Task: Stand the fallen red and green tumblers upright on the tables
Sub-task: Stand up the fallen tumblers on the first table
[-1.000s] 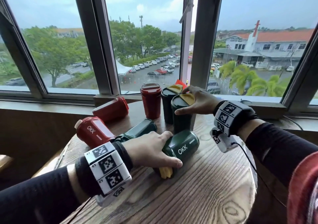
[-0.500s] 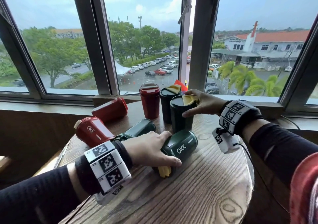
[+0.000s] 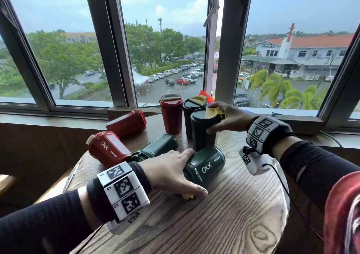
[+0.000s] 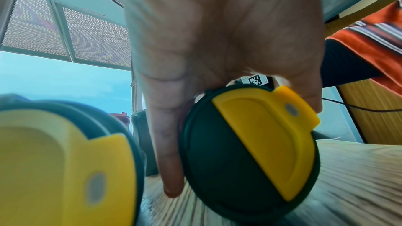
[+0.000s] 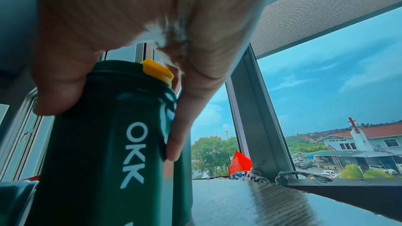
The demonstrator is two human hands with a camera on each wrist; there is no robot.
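Left hand [image 3: 171,172] grips fallen green tumbler [image 3: 206,166]; right hand [image 3: 228,117] grips upright green tumbler [image 3: 204,130]

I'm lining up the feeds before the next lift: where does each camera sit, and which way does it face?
Head: worn on the head, looking forward and down at the wooden table and windows; shows both forearms, left hand, right hand.
Left wrist: low, looking along the left hand at the fallen green tumbler.
Right wrist: low, looking up along the right hand at the upright green tumbler.
Shared: each wrist's tumbler also appears in the head view.
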